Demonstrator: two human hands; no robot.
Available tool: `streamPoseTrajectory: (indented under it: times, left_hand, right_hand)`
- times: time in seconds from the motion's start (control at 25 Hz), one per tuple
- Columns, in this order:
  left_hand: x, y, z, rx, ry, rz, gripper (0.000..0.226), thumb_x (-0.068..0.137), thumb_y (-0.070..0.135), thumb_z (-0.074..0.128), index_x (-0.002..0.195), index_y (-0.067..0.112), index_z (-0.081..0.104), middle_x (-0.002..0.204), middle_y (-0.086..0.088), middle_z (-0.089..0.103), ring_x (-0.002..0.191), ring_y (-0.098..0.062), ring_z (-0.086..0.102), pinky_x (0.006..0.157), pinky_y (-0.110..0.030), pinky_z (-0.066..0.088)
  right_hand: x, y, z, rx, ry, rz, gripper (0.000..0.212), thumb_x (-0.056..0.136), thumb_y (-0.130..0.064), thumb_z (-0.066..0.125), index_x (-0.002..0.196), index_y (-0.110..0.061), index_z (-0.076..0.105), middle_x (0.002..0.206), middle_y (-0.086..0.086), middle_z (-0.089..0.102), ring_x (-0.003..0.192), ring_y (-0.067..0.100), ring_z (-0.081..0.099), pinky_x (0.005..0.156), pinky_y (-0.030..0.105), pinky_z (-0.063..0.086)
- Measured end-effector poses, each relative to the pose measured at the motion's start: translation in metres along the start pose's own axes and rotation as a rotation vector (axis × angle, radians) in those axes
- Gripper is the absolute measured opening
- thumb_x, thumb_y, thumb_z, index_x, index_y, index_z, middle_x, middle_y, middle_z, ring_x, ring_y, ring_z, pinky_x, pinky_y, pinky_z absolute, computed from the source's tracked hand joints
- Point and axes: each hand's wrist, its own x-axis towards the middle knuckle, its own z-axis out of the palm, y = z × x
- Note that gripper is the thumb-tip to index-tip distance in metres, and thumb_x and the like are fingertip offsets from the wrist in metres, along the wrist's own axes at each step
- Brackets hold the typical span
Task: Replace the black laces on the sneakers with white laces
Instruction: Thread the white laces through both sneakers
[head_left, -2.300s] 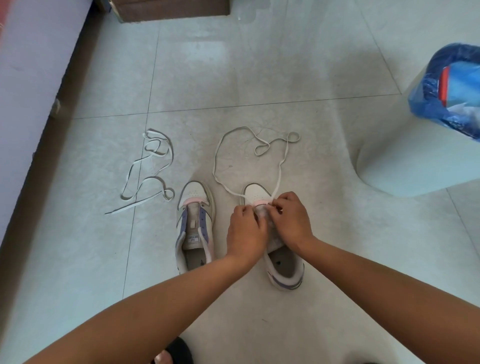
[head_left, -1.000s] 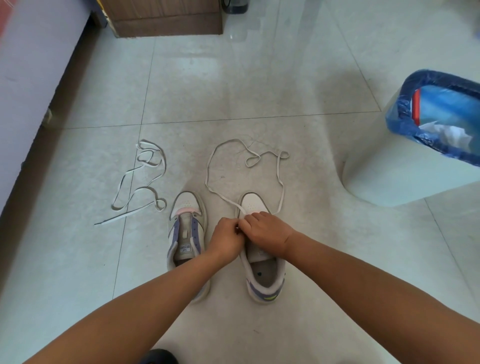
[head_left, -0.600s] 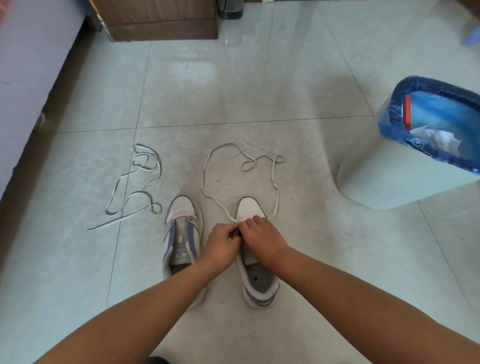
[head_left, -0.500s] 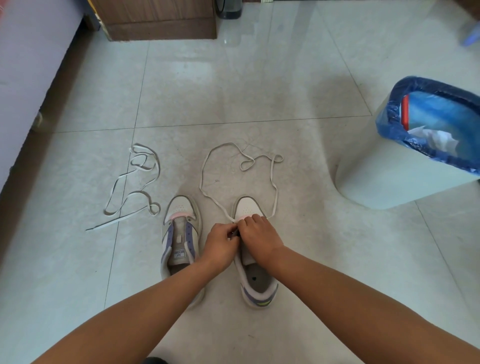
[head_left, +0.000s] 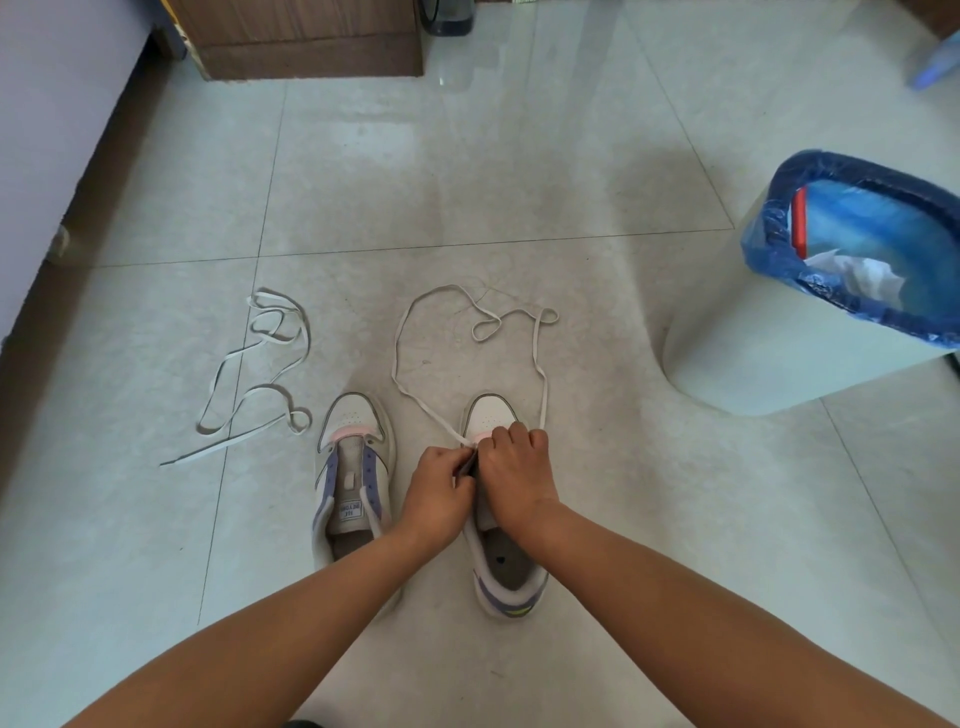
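Two white sneakers with purple trim stand side by side on the tiled floor, toes pointing away from me. The left sneaker (head_left: 353, 467) has no lace in it. Both my hands work at the front eyelets of the right sneaker (head_left: 506, 577). My left hand (head_left: 439, 491) and my right hand (head_left: 514, 467) have curled fingers pinching a white lace (head_left: 402, 332), which runs from the toe area out in a long loop over the floor. A second white lace (head_left: 260, 379) lies loose left of the shoes. The eyelets are hidden under my fingers.
A white waste bin (head_left: 810, 338) with a blue bag liner stands at the right. A wooden cabinet base (head_left: 311, 47) is at the far top, and a pale wall or furniture side (head_left: 57, 104) runs along the left.
My hands stay at the right sneaker's front eyelets with only small finger movements. The camera has tilted up a little, so the shoes sit lower in view. The floor loop has barely shifted.
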Motion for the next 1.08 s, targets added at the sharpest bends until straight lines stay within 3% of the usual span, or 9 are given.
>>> streamPoseTrajectory:
  times: [0.12,0.32,0.52,0.64,0.76,0.84,0.92,1.0,1.08]
  left_hand:
    - [-0.002,0.001,0.000,-0.006,0.013,-0.003,0.032,0.087,-0.001,0.049,0.113,0.008,0.065,0.106,-0.012,0.058,0.096,-0.010,0.047,0.075,-0.010,0.030]
    - [-0.002,0.002,-0.003,-0.059,-0.003,-0.015,0.035,0.086,-0.002,0.049,0.115,0.009,0.065,0.110,-0.012,0.060,0.107,-0.018,0.053,0.093,-0.024,0.040]
    - [-0.007,0.008,0.007,0.007,0.041,-0.093,0.037,0.093,0.006,0.043,0.129,0.010,0.051,0.120,-0.009,0.047,0.096,-0.011,0.048,0.075,-0.007,0.027]
    - [-0.017,0.006,0.016,0.102,0.042,-0.272,0.047,0.097,0.022,0.039,0.141,0.009,0.028,0.133,-0.011,0.037,0.109,-0.024,0.050,0.078,-0.021,0.032]
    - [-0.022,-0.005,0.018,0.183,-0.182,-0.394,0.059,0.093,0.032,0.047,0.138,0.006,0.021,0.120,-0.017,0.055,0.101,-0.029,0.058,0.074,-0.031,0.043]
    - [-0.026,-0.003,0.022,0.177,-0.275,-0.445,0.042,0.095,0.031,0.045,0.126,0.005,0.030,0.106,-0.015,0.061,0.088,-0.027,0.060,0.069,-0.032,0.046]
    - [-0.022,0.001,0.024,0.181,-0.268,-0.431,0.022,0.096,0.024,0.043,0.109,0.009,0.035,0.104,-0.014,0.061,0.083,-0.024,0.058,0.060,-0.030,0.041]
    - [-0.014,0.005,0.020,0.237,-0.280,-0.418,0.019,0.095,0.018,0.045,0.109,0.009,0.037,0.111,-0.015,0.059,0.089,-0.025,0.058,0.064,-0.027,0.038]
    - [-0.006,0.004,0.015,0.274,-0.273,-0.439,0.024,0.094,0.018,0.044,0.115,0.006,0.039,0.114,-0.015,0.058,0.098,-0.027,0.059,0.067,-0.027,0.039]
  right_hand:
    - [-0.001,0.002,0.003,0.114,0.045,0.029,0.024,0.090,-0.013,0.046,0.112,-0.010,0.054,0.115,0.009,0.055,0.112,0.028,0.043,0.093,0.038,0.029]
    - [-0.002,-0.006,0.007,0.153,0.054,0.123,0.025,0.084,-0.011,0.055,0.109,-0.011,0.055,0.111,0.007,0.056,0.110,0.027,0.045,0.093,0.037,0.027]
    - [-0.001,-0.007,0.006,0.142,0.048,0.117,0.023,0.090,-0.014,0.044,0.112,-0.010,0.052,0.114,0.009,0.054,0.110,0.028,0.045,0.093,0.037,0.030]
    - [-0.003,-0.004,0.004,0.124,0.023,0.085,0.024,0.090,-0.015,0.045,0.113,-0.008,0.050,0.116,0.011,0.053,0.110,0.029,0.044,0.092,0.037,0.030]
    - [0.000,-0.004,0.000,0.099,-0.016,0.078,0.023,0.090,-0.011,0.043,0.111,-0.007,0.050,0.114,0.012,0.052,0.109,0.030,0.045,0.091,0.038,0.031]
    - [-0.002,-0.006,-0.005,0.002,0.026,0.057,0.017,0.088,-0.014,0.048,0.103,-0.012,0.056,0.105,0.008,0.058,0.101,0.025,0.051,0.086,0.033,0.037]
    - [-0.006,-0.008,-0.013,-0.091,0.121,-0.011,0.015,0.067,-0.031,0.071,0.077,-0.022,0.065,0.076,-0.003,0.063,0.075,0.013,0.058,0.069,0.024,0.043]
    - [-0.011,-0.011,-0.015,-0.086,0.149,-0.100,0.024,0.047,-0.037,0.080,0.059,-0.022,0.065,0.058,-0.006,0.059,0.058,0.010,0.057,0.055,0.021,0.044]
    - [-0.015,-0.010,-0.018,-0.017,0.217,-0.138,0.026,0.041,-0.029,0.085,0.058,-0.019,0.066,0.057,-0.003,0.060,0.055,0.012,0.058,0.052,0.020,0.044]
